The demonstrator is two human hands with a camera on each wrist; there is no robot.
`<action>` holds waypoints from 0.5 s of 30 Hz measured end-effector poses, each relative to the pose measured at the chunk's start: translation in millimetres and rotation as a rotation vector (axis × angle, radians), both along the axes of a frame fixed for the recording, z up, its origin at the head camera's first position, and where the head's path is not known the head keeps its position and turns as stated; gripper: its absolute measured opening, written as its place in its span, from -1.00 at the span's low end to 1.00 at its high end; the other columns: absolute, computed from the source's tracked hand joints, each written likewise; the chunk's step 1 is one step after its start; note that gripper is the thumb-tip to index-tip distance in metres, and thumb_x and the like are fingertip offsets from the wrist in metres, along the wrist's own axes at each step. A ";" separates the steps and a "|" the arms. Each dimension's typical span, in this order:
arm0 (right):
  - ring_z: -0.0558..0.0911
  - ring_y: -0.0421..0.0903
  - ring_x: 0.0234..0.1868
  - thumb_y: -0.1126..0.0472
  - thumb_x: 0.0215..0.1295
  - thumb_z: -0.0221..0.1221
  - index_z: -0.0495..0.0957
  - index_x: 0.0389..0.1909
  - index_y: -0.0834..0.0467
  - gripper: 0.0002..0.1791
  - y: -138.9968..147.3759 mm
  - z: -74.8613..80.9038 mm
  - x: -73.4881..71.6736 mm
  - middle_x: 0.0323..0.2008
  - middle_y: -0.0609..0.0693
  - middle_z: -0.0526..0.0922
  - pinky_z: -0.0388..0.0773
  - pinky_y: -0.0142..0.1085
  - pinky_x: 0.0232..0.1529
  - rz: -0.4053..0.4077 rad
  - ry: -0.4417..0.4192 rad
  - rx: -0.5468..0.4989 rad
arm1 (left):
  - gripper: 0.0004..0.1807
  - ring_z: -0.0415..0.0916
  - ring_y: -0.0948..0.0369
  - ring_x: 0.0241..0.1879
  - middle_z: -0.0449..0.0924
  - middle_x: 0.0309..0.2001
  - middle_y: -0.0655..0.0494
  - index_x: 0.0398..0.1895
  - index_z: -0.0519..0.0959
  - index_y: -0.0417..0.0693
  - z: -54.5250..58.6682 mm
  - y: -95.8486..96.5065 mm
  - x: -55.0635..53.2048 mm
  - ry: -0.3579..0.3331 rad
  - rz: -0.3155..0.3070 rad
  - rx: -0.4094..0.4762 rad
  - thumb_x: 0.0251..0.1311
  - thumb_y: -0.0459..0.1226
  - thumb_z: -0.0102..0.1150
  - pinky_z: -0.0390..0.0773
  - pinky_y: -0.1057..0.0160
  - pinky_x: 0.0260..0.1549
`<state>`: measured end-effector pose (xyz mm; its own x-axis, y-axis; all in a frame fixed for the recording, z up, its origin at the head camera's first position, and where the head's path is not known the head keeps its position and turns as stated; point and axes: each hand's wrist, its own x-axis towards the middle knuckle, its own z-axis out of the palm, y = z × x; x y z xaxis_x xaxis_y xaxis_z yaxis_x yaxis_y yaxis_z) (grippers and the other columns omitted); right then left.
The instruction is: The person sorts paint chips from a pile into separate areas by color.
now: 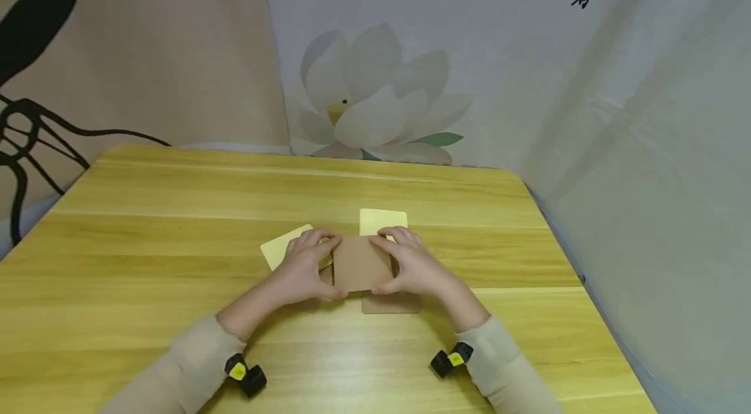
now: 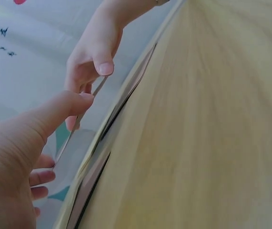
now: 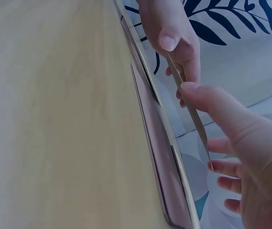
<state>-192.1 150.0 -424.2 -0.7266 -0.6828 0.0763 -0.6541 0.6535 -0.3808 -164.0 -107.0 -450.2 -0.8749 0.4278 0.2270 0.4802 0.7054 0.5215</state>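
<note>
A thin, brown square card (image 1: 362, 264) is held between both hands above the table, and it shows edge-on in the wrist views. My left hand (image 1: 305, 267) pinches its left side, thumb at the near corner and fingers at the far one. On the opposite side, my right hand (image 1: 413, 267) grips it the same way. Under and around the hands lie more flat pieces: a pale yellow card (image 1: 283, 248) at the left, another yellow card (image 1: 382, 220) behind, and a brown card (image 1: 392, 304) at the near right. Part of a further brown piece shows beside the left fingers.
The cards lie on a wood-grain table (image 1: 176, 257). Its rounded far edge meets a curtain (image 1: 375, 94) printed with a lotus and black characters. Dark plant drawings (image 1: 35, 36) mark the left curtain. A small black device is strapped to each wrist.
</note>
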 end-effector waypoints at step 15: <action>0.20 0.06 0.30 -0.24 -0.15 0.44 0.33 0.36 0.14 0.03 28.0 0.7 13.5 0.25 0.08 0.32 0.06 0.04 0.28 -0.015 0.024 0.038 | 0.15 0.14 -0.01 0.26 0.30 0.20 0.01 0.33 0.36 -0.21 -0.7 29.8 3.9 -0.023 -0.037 -0.060 -0.37 0.23 0.48 0.11 -0.11 0.17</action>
<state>-178.6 177.9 -423.5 -0.7349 -0.6748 0.0680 -0.6530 0.6770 -0.3396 -160.1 -77.2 -450.9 -0.8631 0.4718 0.1802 0.4947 0.7178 0.4899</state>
